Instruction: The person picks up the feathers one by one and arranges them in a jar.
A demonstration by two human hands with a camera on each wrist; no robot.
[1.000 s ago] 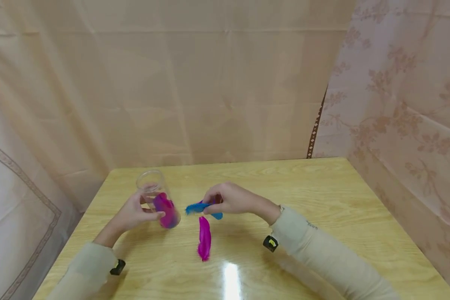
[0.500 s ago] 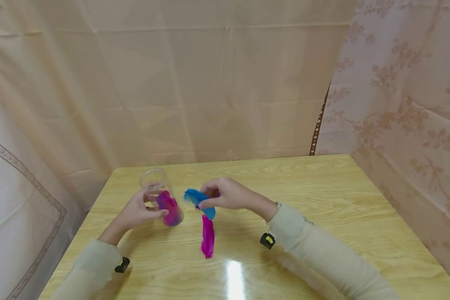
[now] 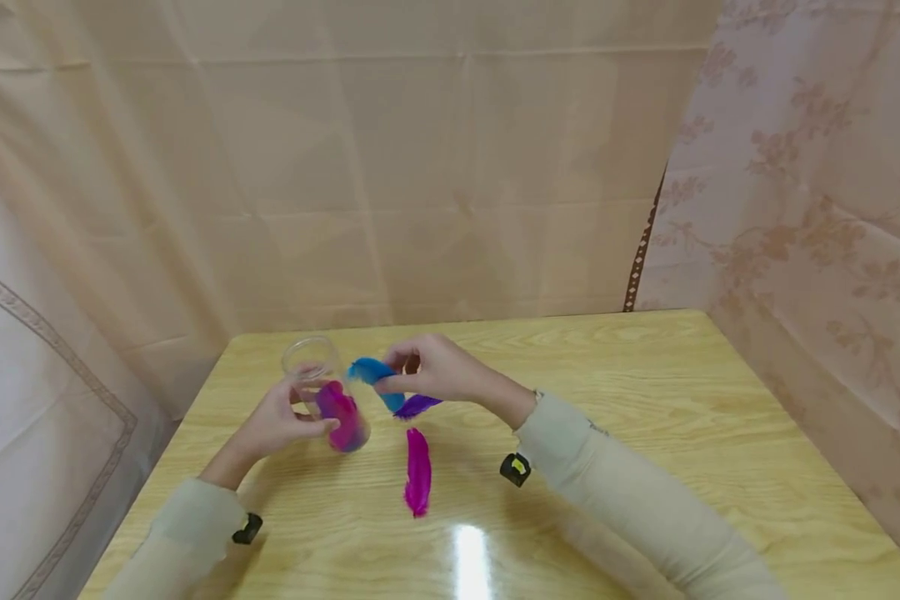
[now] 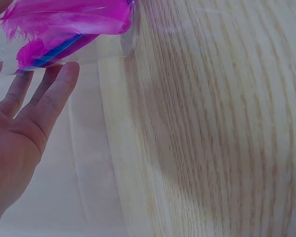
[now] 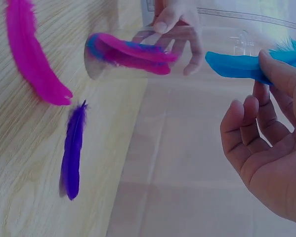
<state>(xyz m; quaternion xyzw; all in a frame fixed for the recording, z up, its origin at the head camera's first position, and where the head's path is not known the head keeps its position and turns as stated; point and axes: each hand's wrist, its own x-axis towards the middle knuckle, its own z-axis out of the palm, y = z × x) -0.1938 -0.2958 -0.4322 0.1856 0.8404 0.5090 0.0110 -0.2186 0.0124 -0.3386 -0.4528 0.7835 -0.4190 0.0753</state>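
My left hand point(image 3: 281, 423) grips a clear plastic cup point(image 3: 309, 357) from the side; the cup leans a little on the table. Inside it lie several pink, purple and blue feathers point(image 5: 133, 52), gathered toward the bottom. Between thumb and forefinger my right hand point(image 3: 438, 368) pinches a blue feather point(image 5: 234, 65), held just right of the cup's rim and apart from it. Below that hand a purple feather point(image 5: 72, 153) lies on the table. Nearer to me rests a pink feather point(image 3: 417, 473). In the left wrist view the left fingers point(image 4: 59, 94) touch the cup's wall.
The wooden table point(image 3: 607, 400) has a bright light reflection point(image 3: 471, 558) near its front. A beige curtain point(image 3: 420, 183) hangs behind it, and a floral cloth point(image 3: 817, 183) hangs on the right.
My right hand has lifted the blue feather off the table and brought it up and left toward the cup's mouth, uncovering the purple feather. The left hand and cup stay nearly still.
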